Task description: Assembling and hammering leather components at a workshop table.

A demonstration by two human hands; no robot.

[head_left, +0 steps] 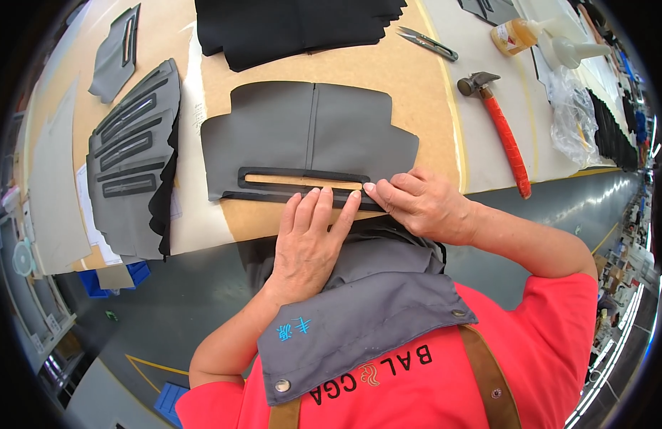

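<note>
A grey leather-like panel (274, 129) with a stepped outline lies flat in front of me. Near its front edge runs a long narrow slot bordered by a black edging strip (302, 172). A second black strip lines the front edge. My left hand (309, 229) rests on that front edge, fingers stretched out and apart, their tips just below the slot. At the slot's right end, my right hand (424, 204) is closed, thumb and forefinger pinched at the black edging. Its other fingers are curled, and what lies under them is hidden.
Left lies a fanned stack of slotted grey panels (131, 157), with a single panel (118, 53) beyond. Black pieces (295, 28) lie at the back. To the right are thread snips (429, 44), a red-handled hammer (499, 129), a bottle of amber liquid (515, 36) and a plastic bag (574, 118).
</note>
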